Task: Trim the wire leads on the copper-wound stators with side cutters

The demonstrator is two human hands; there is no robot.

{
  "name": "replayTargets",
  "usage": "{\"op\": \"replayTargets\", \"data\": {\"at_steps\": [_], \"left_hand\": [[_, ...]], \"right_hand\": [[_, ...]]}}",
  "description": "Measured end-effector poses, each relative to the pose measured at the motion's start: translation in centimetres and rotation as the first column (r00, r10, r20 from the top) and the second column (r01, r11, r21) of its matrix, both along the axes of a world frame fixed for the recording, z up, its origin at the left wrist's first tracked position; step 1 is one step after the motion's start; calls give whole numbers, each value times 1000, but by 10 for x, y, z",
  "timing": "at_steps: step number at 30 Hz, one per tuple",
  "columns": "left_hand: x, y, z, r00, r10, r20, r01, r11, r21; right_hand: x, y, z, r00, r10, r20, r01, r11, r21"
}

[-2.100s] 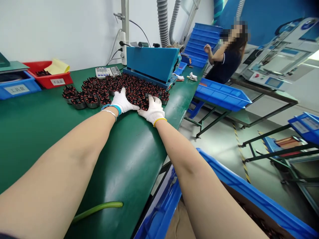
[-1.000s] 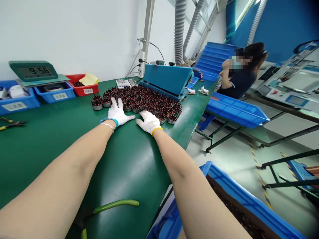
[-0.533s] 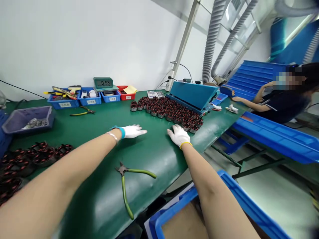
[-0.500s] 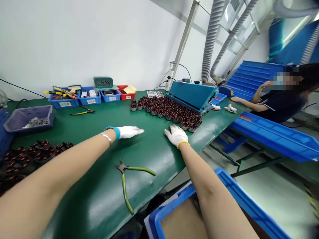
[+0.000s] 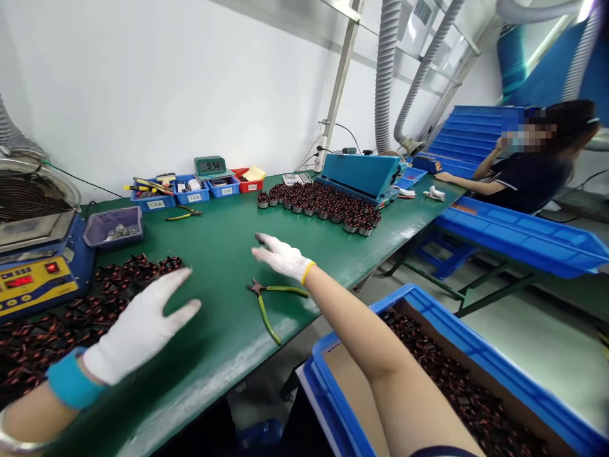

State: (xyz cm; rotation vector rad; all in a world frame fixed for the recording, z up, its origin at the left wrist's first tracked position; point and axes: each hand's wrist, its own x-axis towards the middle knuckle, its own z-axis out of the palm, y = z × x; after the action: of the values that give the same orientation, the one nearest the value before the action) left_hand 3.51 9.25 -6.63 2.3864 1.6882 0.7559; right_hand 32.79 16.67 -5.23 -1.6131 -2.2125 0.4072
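Observation:
My left hand (image 5: 136, 324), in a white glove with a blue wristband, hovers beside a spread of copper-wound motor stators (image 5: 102, 295) on the left of the green table. Its thumb and fingers are apart and hold nothing. My right hand (image 5: 281, 257), gloved in white with a yellow cuff, hangs over the middle of the table with fingers spread, also holding nothing. Just below it lie green-handled cutting pliers (image 5: 263, 292) with their handles apart. Farther back, more stators (image 5: 328, 204) stand in close rows before a blue tilted fixture (image 5: 361, 174).
Blue tool boxes (image 5: 155, 202), a red box (image 5: 250, 184) and a clock (image 5: 210, 166) line the wall. A purple bin (image 5: 114, 227) sits by a blue machine (image 5: 40, 273). At lower right, a blue crate (image 5: 413, 298) contains stators. A co-worker (image 5: 533, 165) sits at right.
My view has turned left. My left hand has moved left to the near stators, and my right hand has swung left, away from the rows, to above the pliers.

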Motion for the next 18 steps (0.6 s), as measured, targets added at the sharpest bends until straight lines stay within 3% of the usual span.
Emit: {"op": "replayTargets", "data": {"at_steps": [2, 4, 7, 10, 12, 14, 16, 18], "left_hand": [[-1, -24, -22, 984, -28, -178, 44, 995, 86], [13, -43, -39, 946, -87, -312, 130, 984, 120], [49, -54, -53, 900, -189, -392, 250, 962, 109], [85, -45, -56, 908, -193, -372, 256, 958, 127], [107, -34, -56, 927, -182, -327, 241, 959, 150], [129, -24, -57, 932, -232, -278, 276, 952, 133], [155, -13, -56, 915, -328, -236, 350, 935, 57], [184, 0, -55, 888, -414, -198, 414, 909, -45]], "right_hand": [[12, -24, 0, 976, 2, 217, 7, 999, -42], [18, -43, -4, 911, -4, 413, 43, 995, -86], [13, -58, -11, 872, -8, 489, 63, 994, -94], [15, -65, -13, 872, -33, 489, 68, 996, -52], [31, -72, -11, 869, -96, 485, 111, 994, -2], [58, -81, -11, 865, -235, 444, 236, 970, 54], [89, -87, -13, 827, -442, 346, 441, 893, 87], [116, -85, -15, 767, -566, 303, 572, 816, 78]]}}
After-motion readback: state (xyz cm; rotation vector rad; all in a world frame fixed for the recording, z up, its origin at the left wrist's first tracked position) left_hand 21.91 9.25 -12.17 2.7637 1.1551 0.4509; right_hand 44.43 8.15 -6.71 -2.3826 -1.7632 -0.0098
